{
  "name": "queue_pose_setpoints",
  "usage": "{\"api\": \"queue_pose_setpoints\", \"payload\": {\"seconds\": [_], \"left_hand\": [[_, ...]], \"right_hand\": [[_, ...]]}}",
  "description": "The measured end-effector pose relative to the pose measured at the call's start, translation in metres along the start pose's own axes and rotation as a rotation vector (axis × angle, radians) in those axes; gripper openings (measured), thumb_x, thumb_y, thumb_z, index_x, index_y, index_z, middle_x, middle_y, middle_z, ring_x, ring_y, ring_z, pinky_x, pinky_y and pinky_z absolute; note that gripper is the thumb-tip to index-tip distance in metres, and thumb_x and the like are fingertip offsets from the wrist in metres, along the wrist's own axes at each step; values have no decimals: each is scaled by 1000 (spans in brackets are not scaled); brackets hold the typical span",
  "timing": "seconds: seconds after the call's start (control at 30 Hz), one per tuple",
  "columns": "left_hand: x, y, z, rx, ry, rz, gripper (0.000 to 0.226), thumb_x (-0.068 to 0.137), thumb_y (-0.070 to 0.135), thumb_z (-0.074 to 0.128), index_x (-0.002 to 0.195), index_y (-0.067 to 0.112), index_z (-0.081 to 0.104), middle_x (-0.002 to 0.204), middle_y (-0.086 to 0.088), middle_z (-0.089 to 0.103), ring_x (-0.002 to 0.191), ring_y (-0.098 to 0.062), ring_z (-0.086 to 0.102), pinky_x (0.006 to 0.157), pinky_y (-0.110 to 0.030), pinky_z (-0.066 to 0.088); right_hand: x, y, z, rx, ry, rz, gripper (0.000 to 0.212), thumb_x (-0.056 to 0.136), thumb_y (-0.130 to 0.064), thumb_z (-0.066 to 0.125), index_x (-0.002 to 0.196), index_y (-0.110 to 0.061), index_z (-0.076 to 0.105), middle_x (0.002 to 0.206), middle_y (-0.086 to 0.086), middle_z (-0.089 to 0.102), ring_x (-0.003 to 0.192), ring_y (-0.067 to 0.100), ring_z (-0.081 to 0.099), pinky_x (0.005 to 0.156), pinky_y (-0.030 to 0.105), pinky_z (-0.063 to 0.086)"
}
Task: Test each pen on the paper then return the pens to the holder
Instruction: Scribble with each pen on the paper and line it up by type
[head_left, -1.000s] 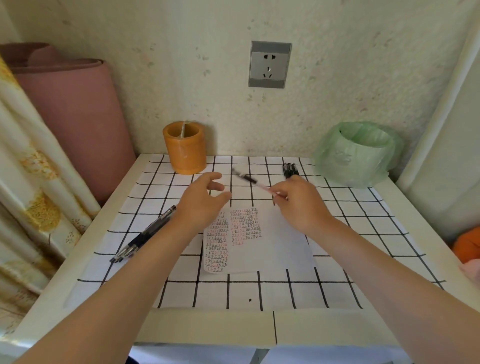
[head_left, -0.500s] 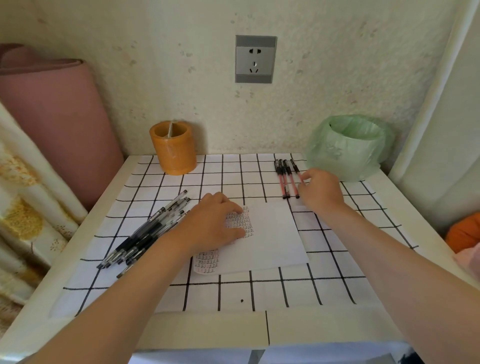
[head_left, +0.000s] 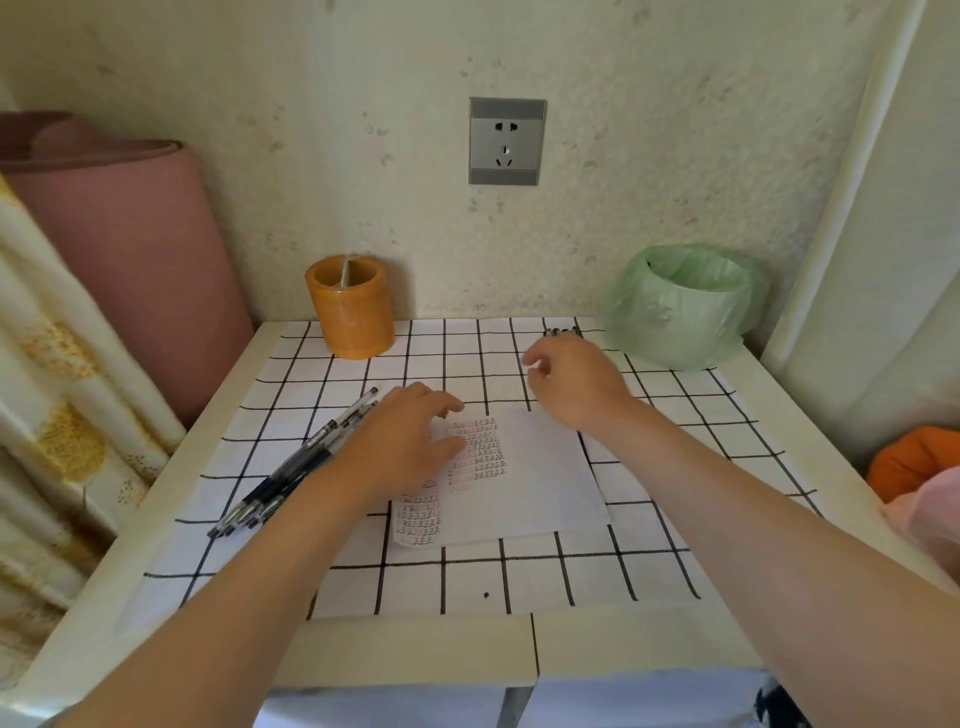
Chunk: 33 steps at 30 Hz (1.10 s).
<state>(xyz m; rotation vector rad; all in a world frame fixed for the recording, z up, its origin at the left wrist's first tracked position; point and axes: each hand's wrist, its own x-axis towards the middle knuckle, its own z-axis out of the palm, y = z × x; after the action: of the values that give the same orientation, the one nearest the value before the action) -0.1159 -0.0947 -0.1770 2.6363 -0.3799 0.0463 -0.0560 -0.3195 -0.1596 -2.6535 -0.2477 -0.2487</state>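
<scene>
Two bare hands reached out over a small white table (head_left: 405, 647) covered by a white cloth (head_left: 524, 577) with a black grid. The left hand (head_left: 410, 441) lay palm down on the left part of a sheet of paper (head_left: 543, 483), its fingers relaxed and slightly spread, holding nothing and pressing the sheet flat. Rows of small written marks in dark and reddish ink covered the paper's left half, partly hidden under that hand.

The right hand (head_left: 576, 379) was farther back and to the right, just past the paper's far edge, its fingers loosely bent toward the left. It covered a few pens (head_left: 561, 332) lying on the cloth; only their far ends showed beyond the knuckles. I could not tell whether the fingers had hold of one.

Left of the paper, a bundle of dark pens (head_left: 298, 470) lay side by side on the cloth, slanting from near left to far right, with the left forearm across their upper ends.

An orange cylindrical holder (head_left: 350, 317) with a divider inside stood at the far left of the cloth, against the wall. A small bin lined with a green bag (head_left: 680, 306) stood at the far right. A grey socket (head_left: 506, 141) was on the wall between them. A rolled pink mat (head_left: 119, 249) and a patterned curtain (head_left: 41, 415) stood to the table's left.
</scene>
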Motion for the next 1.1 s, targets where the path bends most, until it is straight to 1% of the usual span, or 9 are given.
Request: {"api": "queue_pose_setpoints", "payload": {"seconds": [0.17,0.3,0.37,0.43,0.57,0.67,0.83,0.97,1.1], "left_hand": [[-16,-22,-26,94,121,-94,25,93,31,64,118,31,61,104,13,55,97,-8,50,84,-27,47],[-38,-45,-48,58,124,-158,12,90,24,65,98,33,60,93,11,57,89,-11,54,73,-26,45],[-51,-55,-56,99,67,-184,12,89,27,67,99,31,61,97,7,57,96,-13,53,80,-31,49],[-64,-64,-61,139,-6,-200,21,84,34,72,102,29,63,103,4,55,103,-15,48,87,-34,48],[-81,-72,-69,187,-102,-236,33,72,46,80,97,35,61,102,8,49,104,-13,40,87,-30,43],[-87,-73,-70,226,-100,-237,28,73,47,80,91,37,61,102,8,49,104,-14,43,85,-29,40],[-90,-72,-70,241,-84,-225,29,73,49,80,94,35,65,103,6,51,103,-14,45,86,-30,41],[-90,-71,-72,207,-98,-210,27,75,49,77,94,36,63,102,7,50,102,-14,43,81,-29,40],[-85,-65,-74,104,9,-186,16,87,46,68,92,31,65,90,7,54,90,-15,51,79,-35,48]], "right_hand": [[-19,-69,18,54,-147,-294,22,95,-24,56,110,-28,70,108,-6,64,96,14,61,81,31,49],[-28,-109,36,66,-224,-466,16,93,-26,61,104,-30,72,103,-9,65,90,13,61,76,31,50],[-31,-121,43,58,-238,-546,14,92,-23,63,102,-27,73,104,-9,66,94,13,60,76,32,50],[-33,-128,51,18,-251,-624,15,91,-20,65,102,-25,73,104,-8,67,96,15,59,78,32,47],[-37,-138,64,-91,-229,-731,13,90,-23,67,102,-22,72,104,-3,68,102,19,57,79,31,39],[-41,-143,71,-158,-206,-784,14,91,-28,64,104,-23,68,105,-4,65,105,18,55,83,32,35],[-46,-144,78,-204,-218,-828,15,93,-32,61,105,-25,68,109,-3,63,110,20,52,93,36,36],[-45,-143,74,-161,-181,-801,13,94,-31,62,102,-22,67,106,-2,59,107,19,51,93,35,38],[-34,-137,57,-114,-119,-728,11,97,-29,58,105,-23,62,106,-6,59,102,15,50,92,33,38]]}}
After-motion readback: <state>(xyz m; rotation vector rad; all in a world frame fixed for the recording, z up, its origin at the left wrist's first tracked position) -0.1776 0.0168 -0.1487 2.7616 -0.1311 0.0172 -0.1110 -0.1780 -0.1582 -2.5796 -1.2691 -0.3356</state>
